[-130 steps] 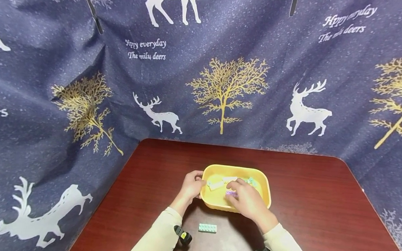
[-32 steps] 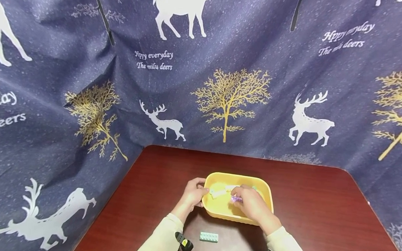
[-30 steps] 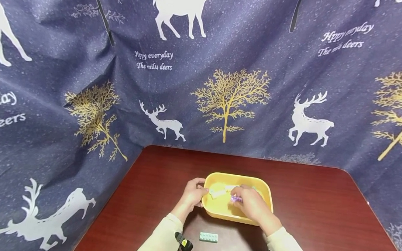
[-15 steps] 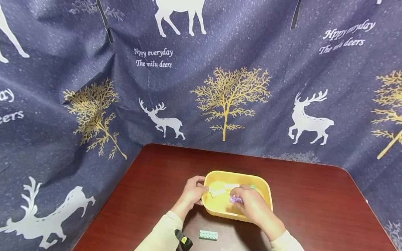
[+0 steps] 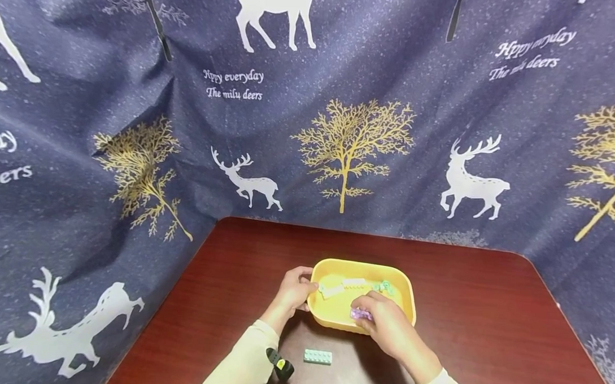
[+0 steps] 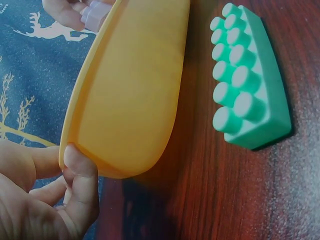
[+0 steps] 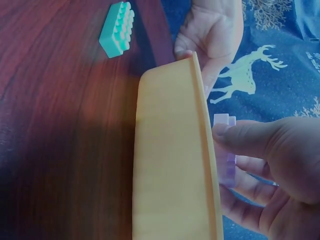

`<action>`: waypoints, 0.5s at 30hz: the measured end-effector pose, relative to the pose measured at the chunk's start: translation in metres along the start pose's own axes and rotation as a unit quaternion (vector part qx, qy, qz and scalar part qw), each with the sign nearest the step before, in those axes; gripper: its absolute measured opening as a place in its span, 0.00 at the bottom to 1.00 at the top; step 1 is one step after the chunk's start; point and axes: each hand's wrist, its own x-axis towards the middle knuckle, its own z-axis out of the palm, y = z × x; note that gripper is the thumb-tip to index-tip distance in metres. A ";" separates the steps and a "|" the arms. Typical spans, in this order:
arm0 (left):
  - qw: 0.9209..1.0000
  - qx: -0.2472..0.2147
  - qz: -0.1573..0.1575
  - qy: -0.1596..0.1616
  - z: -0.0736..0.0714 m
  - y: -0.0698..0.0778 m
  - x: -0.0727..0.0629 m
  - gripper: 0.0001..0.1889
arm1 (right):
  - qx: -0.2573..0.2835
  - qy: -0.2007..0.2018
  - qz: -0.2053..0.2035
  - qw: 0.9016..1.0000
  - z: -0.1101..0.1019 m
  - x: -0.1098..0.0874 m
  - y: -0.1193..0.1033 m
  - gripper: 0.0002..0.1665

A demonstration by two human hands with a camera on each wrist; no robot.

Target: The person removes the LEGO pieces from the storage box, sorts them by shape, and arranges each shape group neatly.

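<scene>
My left hand (image 5: pixel 293 290) grips the left end of a yellow plastic bin (image 5: pixel 410 294), thumb over the rim, as the left wrist view (image 6: pixel 75 190) also shows. Between the thumb and fingers of my right hand (image 5: pixel 386 322) is a purple toy building brick (image 5: pixel 360 314), held over the near side of the bin. In the right wrist view the brick (image 7: pixel 226 150) appears just past the bin's rim, partly covered by the fingers. Inside the bin lie pale white-yellow bricks (image 5: pixel 333 292) and green pieces (image 5: pixel 384 287).
A mint-green studded brick (image 5: pixel 318 357) lies on the dark red-brown table (image 5: pixel 486 311), in front of the bin. A dark blue cloth (image 5: pixel 373 64) printed with deer and trees hangs behind the table and along its left side.
My right hand has drawn the purple brick toward the near rim of the bin, uncovering the green pieces. My left hand keeps its grip on the bin.
</scene>
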 end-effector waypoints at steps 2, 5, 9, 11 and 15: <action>1.000 -0.003 0.000 0.000 0.000 0.000 0.001 0.25 | -0.003 0.013 -0.009 1.000 0.001 -0.002 -0.001 0.19; 1.000 -0.005 0.000 -0.001 0.000 -0.001 0.002 0.25 | -0.003 0.029 -0.015 0.999 0.001 -0.005 -0.002 0.20; 1.000 -0.002 0.000 0.000 0.000 -0.002 0.002 0.25 | 0.003 0.041 -0.020 0.999 -0.001 -0.008 -0.006 0.20; 1.000 -0.003 0.000 0.000 0.000 -0.002 0.002 0.25 | 0.006 0.043 -0.023 0.999 -0.003 -0.008 -0.008 0.20; 1.000 -0.002 -0.001 0.001 -0.001 -0.001 0.002 0.25 | 0.002 0.044 -0.030 0.999 -0.005 -0.011 -0.013 0.21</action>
